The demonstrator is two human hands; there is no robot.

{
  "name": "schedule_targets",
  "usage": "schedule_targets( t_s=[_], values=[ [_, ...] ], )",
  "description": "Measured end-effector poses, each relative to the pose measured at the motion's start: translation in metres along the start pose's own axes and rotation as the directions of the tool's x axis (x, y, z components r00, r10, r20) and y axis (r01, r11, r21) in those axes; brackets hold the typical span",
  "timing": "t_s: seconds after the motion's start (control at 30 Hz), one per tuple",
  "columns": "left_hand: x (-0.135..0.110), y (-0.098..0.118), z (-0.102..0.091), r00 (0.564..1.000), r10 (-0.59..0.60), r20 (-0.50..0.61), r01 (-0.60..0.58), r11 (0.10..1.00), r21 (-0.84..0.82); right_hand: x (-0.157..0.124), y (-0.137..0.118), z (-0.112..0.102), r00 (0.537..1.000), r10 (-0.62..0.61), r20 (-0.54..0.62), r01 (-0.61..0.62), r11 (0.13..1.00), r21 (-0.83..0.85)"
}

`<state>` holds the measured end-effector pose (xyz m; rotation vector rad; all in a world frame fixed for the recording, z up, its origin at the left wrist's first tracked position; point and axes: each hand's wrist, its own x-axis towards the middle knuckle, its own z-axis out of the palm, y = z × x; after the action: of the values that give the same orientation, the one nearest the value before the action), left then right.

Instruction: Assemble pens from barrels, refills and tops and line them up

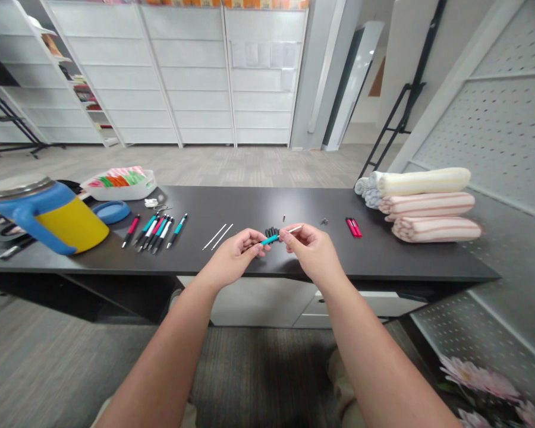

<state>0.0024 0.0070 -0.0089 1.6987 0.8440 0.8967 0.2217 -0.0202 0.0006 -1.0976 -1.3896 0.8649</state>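
Over the front middle of the dark desk, my left hand [239, 254] pinches a teal pen barrel [270, 240]. A thin white pen refill [295, 229] is pinched in my right hand [311, 246], and its lower end meets the barrel's right end; how far it sits inside, I cannot tell. Just behind my fingertips lie several black pen grips [271, 232], partly hidden. Two white refills [218, 236] rest left of my left hand. A small metal pen tip [284, 217] stands beyond my hands, and a few tiny metal parts [324, 222] lie to the right.
Several assembled pens [156, 230] lie at left beside a blue-and-yellow mug [66, 220], a blue lid [111, 211] and a white basket [120, 189]. Two red pen barrels [353, 227] lie right, near rolled towels [432, 205]. The desk's front edge [267, 274] runs below my wrists.
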Motion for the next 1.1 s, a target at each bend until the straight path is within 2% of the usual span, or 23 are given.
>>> schedule_targets(
  t_s=[0.17,0.4,0.5,0.67,0.9,1.1],
  values=[
    [-0.0004,0.0000,-0.0004,1.000,0.007,0.006,-0.007,1.000,0.005,-0.0016,-0.0001,0.0008,0.999,0.035,-0.015,-0.035,0.999,0.006],
    [0.0001,-0.0003,-0.0010,1.000,-0.012,0.022,0.012,1.000,-0.016,-0.0031,-0.0011,0.0035,0.999,-0.006,-0.036,0.002,0.996,-0.089],
    [0.0002,0.0008,-0.0008,1.000,-0.015,0.021,0.016,0.999,-0.031,-0.0019,0.0024,0.0046,1.000,0.014,-0.022,-0.015,0.999,-0.046],
    [0.0003,0.0029,-0.0006,1.000,-0.011,0.005,0.011,0.999,-0.036,0.0002,0.0059,0.0059,0.998,0.061,0.000,-0.061,0.991,0.118],
    [0.0002,0.0013,0.0001,1.000,-0.016,-0.001,0.016,1.000,-0.025,-0.0008,0.0055,0.0024,1.000,0.004,-0.028,-0.004,1.000,0.023],
    [-0.0007,0.0018,-0.0008,1.000,-0.007,0.018,0.007,1.000,-0.011,-0.0006,0.0040,0.0011,1.000,0.000,0.006,0.000,0.999,0.051]
  ],
)
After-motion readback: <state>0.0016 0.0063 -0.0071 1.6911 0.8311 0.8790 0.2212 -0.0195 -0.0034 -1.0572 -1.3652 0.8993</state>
